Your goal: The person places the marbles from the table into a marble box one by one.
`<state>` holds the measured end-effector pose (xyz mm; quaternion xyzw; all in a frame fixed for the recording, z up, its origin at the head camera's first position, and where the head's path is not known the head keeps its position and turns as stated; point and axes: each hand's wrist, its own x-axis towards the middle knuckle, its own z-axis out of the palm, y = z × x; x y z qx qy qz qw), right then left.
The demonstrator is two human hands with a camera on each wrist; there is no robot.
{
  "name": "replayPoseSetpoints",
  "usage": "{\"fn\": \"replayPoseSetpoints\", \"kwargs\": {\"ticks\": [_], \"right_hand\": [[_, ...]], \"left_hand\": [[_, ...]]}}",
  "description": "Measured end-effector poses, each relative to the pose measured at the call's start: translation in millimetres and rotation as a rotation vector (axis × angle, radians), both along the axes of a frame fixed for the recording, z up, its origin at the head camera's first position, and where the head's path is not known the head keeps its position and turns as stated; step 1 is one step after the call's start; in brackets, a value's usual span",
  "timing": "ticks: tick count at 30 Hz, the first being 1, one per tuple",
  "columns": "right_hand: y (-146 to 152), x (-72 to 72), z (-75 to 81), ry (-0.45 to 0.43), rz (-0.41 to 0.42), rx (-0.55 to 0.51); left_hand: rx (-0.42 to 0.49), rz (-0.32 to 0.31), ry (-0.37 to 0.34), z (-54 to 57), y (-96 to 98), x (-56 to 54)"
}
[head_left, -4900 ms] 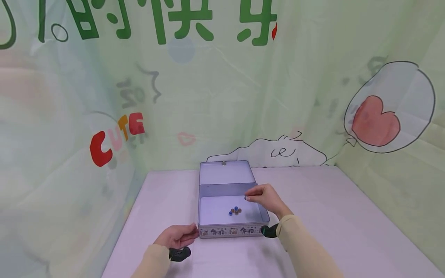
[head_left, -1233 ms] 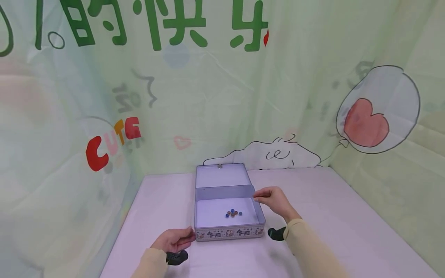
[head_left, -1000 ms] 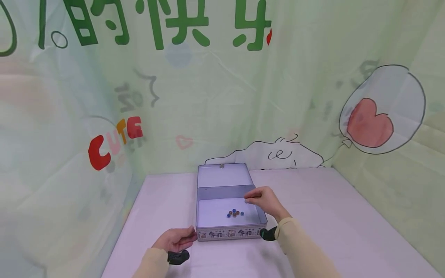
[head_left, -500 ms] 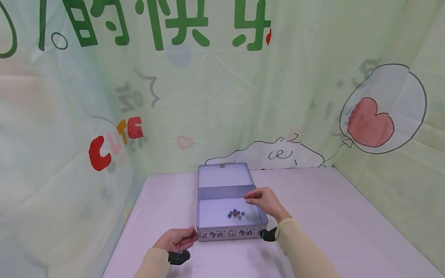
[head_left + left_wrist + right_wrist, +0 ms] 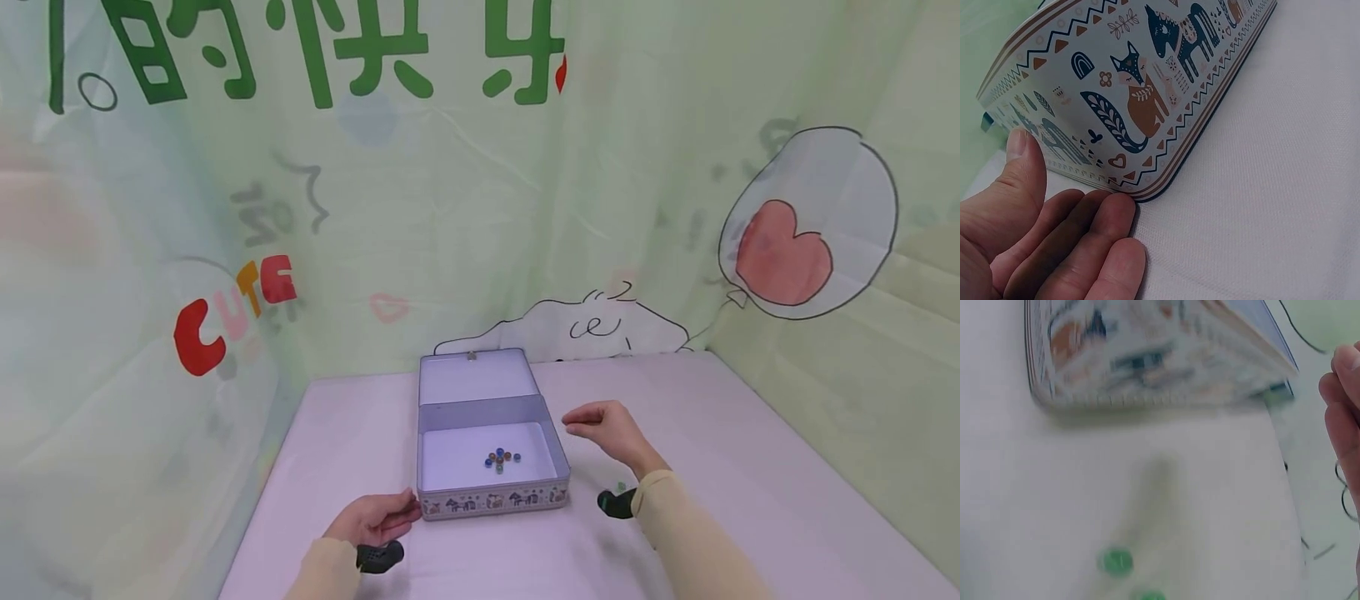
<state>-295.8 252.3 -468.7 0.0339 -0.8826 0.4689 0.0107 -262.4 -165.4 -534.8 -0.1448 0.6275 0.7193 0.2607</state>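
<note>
A tin box with printed animals stands on the table, its hinged lid tipped back. Several small marbles, blue, brown and green, lie in a cluster on its floor. At the front left corner my left hand touches the tin; in the left wrist view the thumb lies by the short side and fingertips meet the bottom corner. My right hand hovers right of the tin, thumb and fingertips close together, no object showing between them. Below it, green marbles rest on the table.
The pale table is boxed in by printed curtains at the back and both sides. A black wrist device sits under the right wrist, partly over the green marbles' spot in the head view.
A green marble appeared in the tin half a second ago and has since shifted left beside the others. My right hand has moved from over the tin to its right. The left hand stays.
</note>
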Motion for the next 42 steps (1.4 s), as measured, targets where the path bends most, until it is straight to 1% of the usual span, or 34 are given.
{"fn": "replayPoseSetpoints", "kwargs": {"ticks": [4, 7, 10, 11, 14, 18, 22, 27, 33, 39, 42], "right_hand": [[27, 10.0, 1.1, -0.001, -0.013, 0.032], [43, 18.1, -1.2, -0.007, -0.025, 0.05], [56, 24.2, -8.5, -0.012, -0.022, 0.072], [58, 25.4, -11.8, -0.023, -0.034, 0.072], [65, 28.4, -23.2, -0.04, -0.035, 0.087], [71, 31.7, -41.2, -0.075, -0.05, 0.098], [75, 35.4, -57.7, -0.103, -0.074, 0.112], [79, 39.0, -70.7, -0.121, -0.103, 0.135], [80, 39.7, -77.7, -0.149, -0.128, 0.129], [78, 41.6, -79.9, -0.116, -0.106, 0.152], [77, 41.0, -79.0, -0.111, -0.111, 0.166]], "left_hand": [[0.031, -0.006, 0.004, -1.9, -4.3, 1.0], [0.043, -0.023, 0.006, -3.0, -7.0, 1.2], [0.047, -0.036, 0.01, -2.1, -8.8, 1.9], [0.045, -0.036, 0.009, -2.1, -9.1, 2.2], [0.046, -0.015, 0.003, -1.5, -9.1, 3.5], [0.051, -0.006, 0.001, -2.5, -8.4, 4.4], [0.047, -0.033, 0.001, -4.1, -8.1, 3.2], [0.036, -0.027, -0.006, -3.8, -5.8, 1.7], [0.026, -0.027, -0.004, -1.3, -3.6, 2.6], [0.035, -0.039, -0.005, -0.5, -2.4, 2.9], [0.036, -0.038, -0.003, -0.7, -2.7, 2.5]]}}
